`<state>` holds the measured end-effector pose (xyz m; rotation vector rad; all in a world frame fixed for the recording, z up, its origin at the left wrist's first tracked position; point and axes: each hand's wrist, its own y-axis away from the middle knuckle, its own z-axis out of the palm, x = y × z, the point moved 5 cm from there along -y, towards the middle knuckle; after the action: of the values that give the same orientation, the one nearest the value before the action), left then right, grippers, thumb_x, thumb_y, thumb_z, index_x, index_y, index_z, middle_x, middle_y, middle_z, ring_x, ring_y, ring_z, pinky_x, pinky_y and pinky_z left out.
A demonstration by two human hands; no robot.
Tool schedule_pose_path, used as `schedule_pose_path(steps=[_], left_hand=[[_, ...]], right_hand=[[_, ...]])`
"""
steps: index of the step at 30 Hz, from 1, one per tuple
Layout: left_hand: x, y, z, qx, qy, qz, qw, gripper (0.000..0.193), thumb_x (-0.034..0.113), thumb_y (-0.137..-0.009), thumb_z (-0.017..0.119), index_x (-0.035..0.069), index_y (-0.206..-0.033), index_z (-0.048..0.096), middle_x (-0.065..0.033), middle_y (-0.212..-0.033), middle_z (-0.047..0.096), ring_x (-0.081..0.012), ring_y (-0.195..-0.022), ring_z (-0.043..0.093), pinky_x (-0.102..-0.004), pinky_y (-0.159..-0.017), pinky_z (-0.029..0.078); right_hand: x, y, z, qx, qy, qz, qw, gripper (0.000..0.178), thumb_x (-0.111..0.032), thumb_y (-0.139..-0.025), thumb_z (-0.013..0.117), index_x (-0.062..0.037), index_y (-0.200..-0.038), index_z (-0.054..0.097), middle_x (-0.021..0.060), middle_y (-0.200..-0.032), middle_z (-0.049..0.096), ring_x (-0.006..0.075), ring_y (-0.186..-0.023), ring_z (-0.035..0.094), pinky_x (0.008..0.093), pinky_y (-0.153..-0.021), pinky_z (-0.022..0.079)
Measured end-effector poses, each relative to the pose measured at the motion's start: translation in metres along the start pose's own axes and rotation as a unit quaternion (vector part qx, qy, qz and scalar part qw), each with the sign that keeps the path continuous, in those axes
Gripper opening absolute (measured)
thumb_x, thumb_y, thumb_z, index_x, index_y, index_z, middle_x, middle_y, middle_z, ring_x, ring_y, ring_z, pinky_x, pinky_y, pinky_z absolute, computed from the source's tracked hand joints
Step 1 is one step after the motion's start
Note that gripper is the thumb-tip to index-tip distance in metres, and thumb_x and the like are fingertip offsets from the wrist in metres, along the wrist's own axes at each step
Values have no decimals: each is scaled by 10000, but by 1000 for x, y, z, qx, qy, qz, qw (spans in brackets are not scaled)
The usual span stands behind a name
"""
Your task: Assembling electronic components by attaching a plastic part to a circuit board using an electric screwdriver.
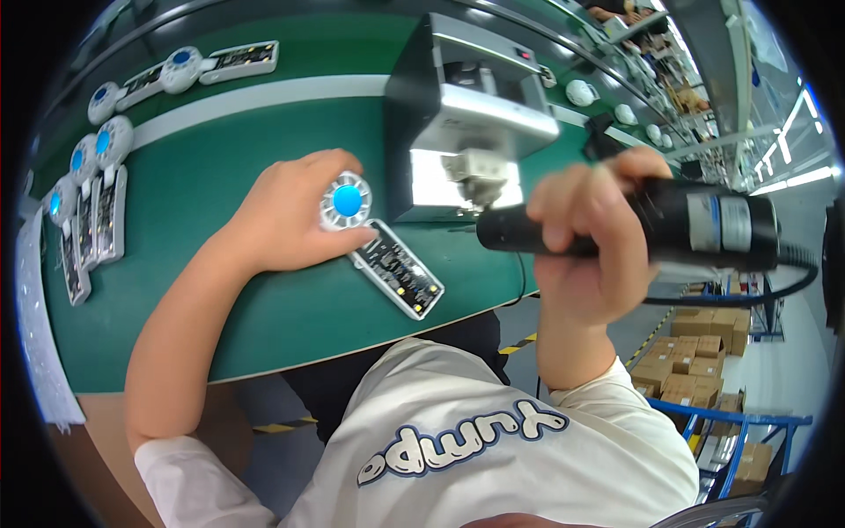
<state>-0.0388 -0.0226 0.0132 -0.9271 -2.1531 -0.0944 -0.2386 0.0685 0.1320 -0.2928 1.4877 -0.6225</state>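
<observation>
My left hand (pixel 299 216) is closed around the round head of a white device (pixel 346 202), which has a blue disc in its middle. Its rectangular handle (pixel 400 268), with a dark circuit board exposed, lies on the green mat and points toward me. In my right hand (pixel 598 233), a black electric screwdriver (pixel 717 222) is held roughly level above the table, with its front end toward the left. That hand is slightly blurred, and the tool's front end overlaps the metal screw-feeder machine (pixel 493 114) in the picture. A cable curves from the screwdriver's rear.
Several similar white devices lie at the left (pixel 107 207) and back left (pixel 238 60). A white strip (pixel 255 99) crosses the green table (pixel 264 326). Round white parts (pixel 581 92) sit behind the machine. Cardboard boxes (pixel 691 361) and a blue rack (pixel 731 415) stand at the right.
</observation>
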Motion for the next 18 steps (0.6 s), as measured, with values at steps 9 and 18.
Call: schedule_pose_path(steps=[9,18], left_hand=[[-5,-4,2,-3,6,20,1000,521,308,-686,812,35,-1072,592,-150,-993,659,-352,-889,658,-402,-767,525],[1,-13,-1,-14,-2,18,1000,533,403,-707,795,32,-1043,613,-169,-992,675,-370,-909,659,-432,-778,521]], right_hand=[[34,23,39,-92,-100,47,990,328,62,-868,596,-18,-1138,427,71,-738,591,126,-571,570,275,-561,504],[39,22,50,-119,-56,98,986,294,-10,-873,570,-56,-1144,463,38,-674,519,169,-524,510,371,-590,480]])
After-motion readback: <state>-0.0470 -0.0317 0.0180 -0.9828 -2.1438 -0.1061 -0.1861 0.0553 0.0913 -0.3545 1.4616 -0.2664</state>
